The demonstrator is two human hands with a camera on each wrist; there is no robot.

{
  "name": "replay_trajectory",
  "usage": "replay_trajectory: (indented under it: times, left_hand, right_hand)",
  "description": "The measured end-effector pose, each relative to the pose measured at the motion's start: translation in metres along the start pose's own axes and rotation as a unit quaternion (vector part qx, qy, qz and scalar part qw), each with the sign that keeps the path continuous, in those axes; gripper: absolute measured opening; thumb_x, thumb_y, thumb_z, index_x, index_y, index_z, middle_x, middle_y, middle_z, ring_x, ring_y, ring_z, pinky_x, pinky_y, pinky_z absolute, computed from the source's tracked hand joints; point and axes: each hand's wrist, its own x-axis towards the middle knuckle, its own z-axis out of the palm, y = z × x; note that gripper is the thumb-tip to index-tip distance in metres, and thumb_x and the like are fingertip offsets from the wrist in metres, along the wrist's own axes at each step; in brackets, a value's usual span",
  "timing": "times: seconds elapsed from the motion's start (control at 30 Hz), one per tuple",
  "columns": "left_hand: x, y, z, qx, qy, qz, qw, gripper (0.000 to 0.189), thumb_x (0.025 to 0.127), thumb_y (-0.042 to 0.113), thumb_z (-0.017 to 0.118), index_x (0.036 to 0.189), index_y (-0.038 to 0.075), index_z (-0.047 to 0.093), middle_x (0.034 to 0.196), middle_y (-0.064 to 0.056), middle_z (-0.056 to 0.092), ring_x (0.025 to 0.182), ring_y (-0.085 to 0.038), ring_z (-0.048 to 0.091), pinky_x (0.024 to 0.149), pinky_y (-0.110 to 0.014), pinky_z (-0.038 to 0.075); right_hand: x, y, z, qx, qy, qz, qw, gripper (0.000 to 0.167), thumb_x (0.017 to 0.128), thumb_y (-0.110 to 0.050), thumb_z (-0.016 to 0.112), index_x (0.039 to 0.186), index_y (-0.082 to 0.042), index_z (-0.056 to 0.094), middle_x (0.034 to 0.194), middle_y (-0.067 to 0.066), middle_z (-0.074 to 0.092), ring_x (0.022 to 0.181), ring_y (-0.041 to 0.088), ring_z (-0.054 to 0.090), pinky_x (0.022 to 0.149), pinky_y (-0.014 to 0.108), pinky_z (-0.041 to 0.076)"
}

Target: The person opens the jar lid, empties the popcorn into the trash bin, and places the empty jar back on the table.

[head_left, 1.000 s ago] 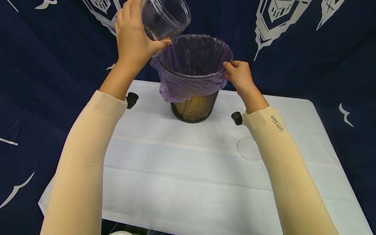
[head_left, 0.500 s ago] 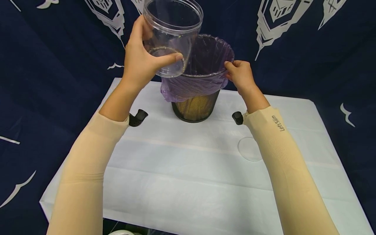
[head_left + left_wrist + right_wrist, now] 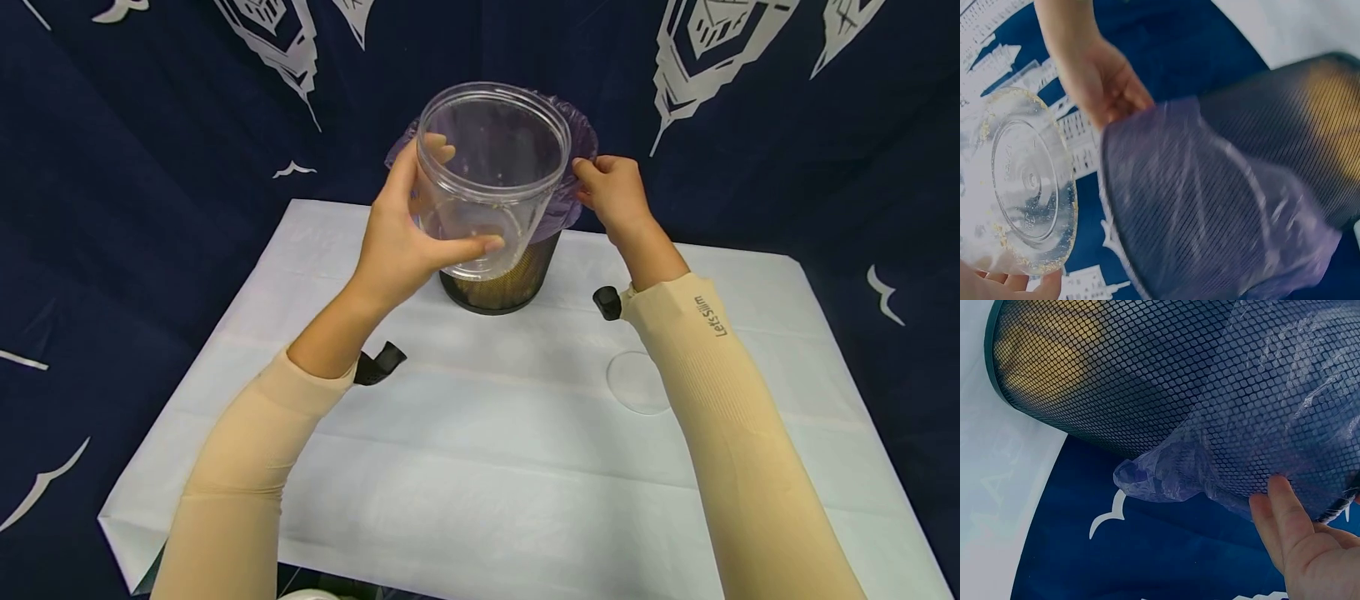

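My left hand (image 3: 401, 250) grips a clear plastic jar (image 3: 491, 200) round its side, thumb across the front. The jar is tilted, mouth up and away, and overlaps the bin in the head view. Yellowish crumbs cling round the jar's base (image 3: 1034, 178) in the left wrist view. Behind it stands a black mesh bin (image 3: 510, 287) lined with a purple plastic bag (image 3: 581, 125) folded over its rim. My right hand (image 3: 611, 192) pinches the bin's bagged rim on the right side. Something yellow (image 3: 1047, 350) shows low through the mesh.
A thin clear round disc (image 3: 636, 385) lies on the white-covered table (image 3: 450, 467), partly behind the right sleeve (image 3: 712, 375). A dark blue curtain (image 3: 750, 183) with white prints hangs behind the table.
My left hand has brought the jar down and to the right, from up beside the bin to in front of it, turning its mouth upward. The right hand stays at the rim.
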Motion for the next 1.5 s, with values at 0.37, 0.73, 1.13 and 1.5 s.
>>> replay_trajectory:
  times: [0.37, 0.73, 1.13, 1.5]
  left_hand:
    - [-0.031, -0.034, 0.028, -0.028, -0.045, -0.027, 0.9982, 0.085, 0.059, 0.004, 0.082, 0.129, -0.004, 0.034, 0.125, -0.018, 0.043, 0.114, -0.028, 0.041, 0.091, -0.035, 0.036]
    - [-0.058, -0.11, 0.064, -0.064, -0.064, -0.064, 0.9938, 0.091, 0.06, 0.015, 0.084, 0.133, 0.007, 0.031, 0.126, -0.014, 0.042, 0.115, -0.026, 0.043, 0.094, -0.038, 0.036]
    - [-0.085, -0.161, 0.094, -0.017, -0.067, -0.119, 0.9905, 0.093, 0.057, 0.021, 0.085, 0.13, 0.001, 0.029, 0.125, -0.012, 0.039, 0.117, -0.021, 0.038, 0.098, -0.034, 0.032]
    - [-0.098, -0.182, 0.104, 0.036, -0.11, -0.158, 0.9807, 0.098, 0.057, 0.023, 0.085, 0.131, 0.0, 0.026, 0.128, -0.015, 0.037, 0.119, -0.023, 0.036, 0.101, -0.035, 0.027]
  right_hand:
    - [0.001, -0.001, 0.001, -0.002, -0.002, 0.006, 1.0, 0.039, 0.092, -0.019, 0.05, 0.114, 0.013, 0.051, 0.092, 0.004, 0.049, 0.083, 0.01, 0.051, 0.088, 0.026, 0.042]
    - [0.0, -0.001, 0.0, -0.001, -0.005, 0.004, 1.0, 0.039, 0.092, -0.019, 0.049, 0.115, 0.013, 0.051, 0.091, 0.004, 0.049, 0.085, 0.011, 0.052, 0.088, 0.025, 0.041]
    - [0.0, 0.001, 0.0, 0.01, -0.004, 0.001, 0.9999, 0.039, 0.093, -0.018, 0.049, 0.116, 0.013, 0.05, 0.092, 0.004, 0.05, 0.087, 0.011, 0.052, 0.088, 0.026, 0.041]
    - [0.0, 0.001, -0.001, 0.02, -0.011, 0.005, 0.9997, 0.041, 0.093, -0.018, 0.049, 0.12, 0.013, 0.048, 0.108, 0.013, 0.051, 0.096, 0.016, 0.053, 0.089, 0.025, 0.041]
